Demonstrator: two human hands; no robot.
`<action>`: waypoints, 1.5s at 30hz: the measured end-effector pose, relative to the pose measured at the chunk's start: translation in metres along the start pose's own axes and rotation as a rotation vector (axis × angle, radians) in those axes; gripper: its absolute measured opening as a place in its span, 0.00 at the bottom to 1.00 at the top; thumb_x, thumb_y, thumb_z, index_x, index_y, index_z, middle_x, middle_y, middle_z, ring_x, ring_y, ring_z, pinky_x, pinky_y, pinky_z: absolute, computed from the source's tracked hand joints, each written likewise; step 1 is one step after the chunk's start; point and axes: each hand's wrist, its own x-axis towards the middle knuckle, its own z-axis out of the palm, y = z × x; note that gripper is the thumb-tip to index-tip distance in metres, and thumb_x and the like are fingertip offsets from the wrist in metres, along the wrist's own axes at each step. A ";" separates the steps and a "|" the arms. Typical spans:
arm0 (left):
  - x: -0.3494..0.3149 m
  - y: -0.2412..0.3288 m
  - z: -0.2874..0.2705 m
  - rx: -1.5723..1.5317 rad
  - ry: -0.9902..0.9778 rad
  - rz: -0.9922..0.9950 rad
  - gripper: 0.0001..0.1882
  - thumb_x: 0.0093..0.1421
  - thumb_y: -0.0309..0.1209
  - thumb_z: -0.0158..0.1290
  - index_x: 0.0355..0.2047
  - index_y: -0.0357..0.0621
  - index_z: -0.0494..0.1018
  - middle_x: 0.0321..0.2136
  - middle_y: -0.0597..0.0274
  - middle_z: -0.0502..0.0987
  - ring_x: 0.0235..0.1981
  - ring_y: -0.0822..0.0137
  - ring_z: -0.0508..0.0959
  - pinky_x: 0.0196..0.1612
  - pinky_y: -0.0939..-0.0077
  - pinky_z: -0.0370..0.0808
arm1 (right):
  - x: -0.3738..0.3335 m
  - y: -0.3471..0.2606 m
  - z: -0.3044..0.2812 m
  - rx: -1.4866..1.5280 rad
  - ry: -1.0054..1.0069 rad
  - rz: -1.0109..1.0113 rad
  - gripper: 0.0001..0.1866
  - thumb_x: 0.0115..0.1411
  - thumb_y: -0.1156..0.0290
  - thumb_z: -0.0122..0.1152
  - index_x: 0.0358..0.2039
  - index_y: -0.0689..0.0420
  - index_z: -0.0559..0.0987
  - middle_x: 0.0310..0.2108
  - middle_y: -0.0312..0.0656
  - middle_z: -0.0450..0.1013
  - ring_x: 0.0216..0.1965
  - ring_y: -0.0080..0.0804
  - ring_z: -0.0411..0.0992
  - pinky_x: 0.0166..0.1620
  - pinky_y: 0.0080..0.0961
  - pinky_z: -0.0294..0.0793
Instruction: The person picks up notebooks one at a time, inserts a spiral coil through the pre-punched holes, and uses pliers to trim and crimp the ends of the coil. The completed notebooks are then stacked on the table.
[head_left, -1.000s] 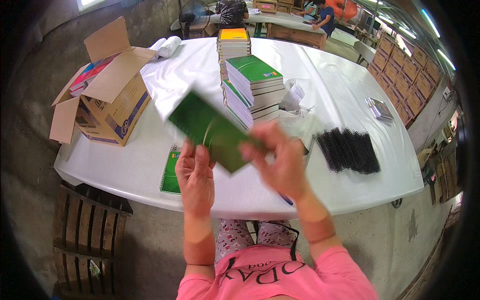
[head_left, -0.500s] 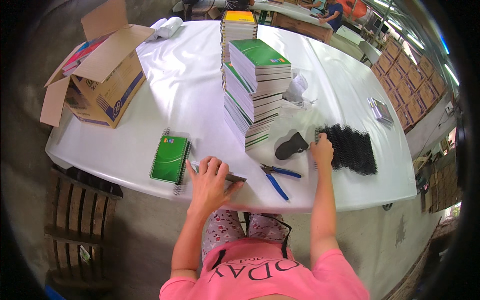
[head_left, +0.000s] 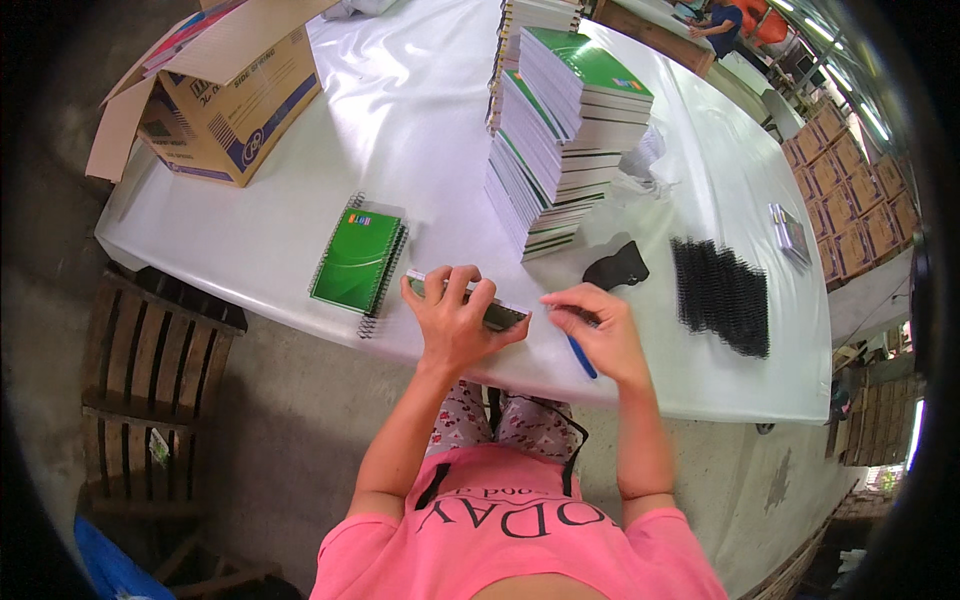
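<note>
While the left hand (head_left: 455, 318) presses a thin dark notebook (head_left: 470, 300) flat near the front edge of the white table (head_left: 420, 110), fingers curled over its near long edge, the right hand (head_left: 600, 335) sits just beside its right end, closed loosely on what looks like a black spiral coil; the blue-handled pliers (head_left: 582, 357) lie partly under that hand. Cannot tell how firmly the coil is pinched.

Notebook's long axis runs left to right across the view, tilting slightly down toward the person's right; its right short end points at the right hand.

Risks, as judged: the notebook lies close to the table lip, so a sideways push could slide it off. The tall leaning stack of green-covered notebooks (head_left: 565, 140) stands just behind; a knock from an elbow might topple it. The finished green spiral notebook (head_left: 358, 258) also overhangs the edge near the left. Pile of black coils (head_left: 722, 295) sits well apart, right.
</note>
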 end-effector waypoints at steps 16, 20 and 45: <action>0.007 -0.003 -0.008 0.031 -0.158 -0.008 0.28 0.39 0.60 0.60 0.29 0.51 0.70 0.30 0.68 0.66 0.37 0.61 0.68 0.43 0.49 0.57 | 0.009 -0.017 0.019 -0.150 -0.145 0.067 0.11 0.62 0.72 0.55 0.45 0.60 0.76 0.24 0.42 0.71 0.26 0.27 0.70 0.32 0.26 0.71; 0.005 -0.013 -0.012 0.062 -0.215 0.039 0.25 0.45 0.57 0.58 0.32 0.53 0.69 0.32 0.69 0.67 0.37 0.64 0.67 0.44 0.46 0.59 | 0.007 -0.017 0.010 -0.321 -0.053 -0.137 0.16 0.63 0.68 0.56 0.49 0.59 0.71 0.24 0.42 0.72 0.23 0.27 0.69 0.31 0.26 0.70; 0.008 -0.021 -0.020 -0.170 -0.194 0.036 0.29 0.36 0.56 0.66 0.27 0.47 0.69 0.40 0.61 0.69 0.43 0.56 0.66 0.46 0.59 0.60 | 0.045 0.094 -0.095 -0.545 -0.007 -0.285 0.26 0.42 0.89 0.49 0.42 0.55 0.79 0.49 0.46 0.72 0.51 0.41 0.70 0.52 0.30 0.69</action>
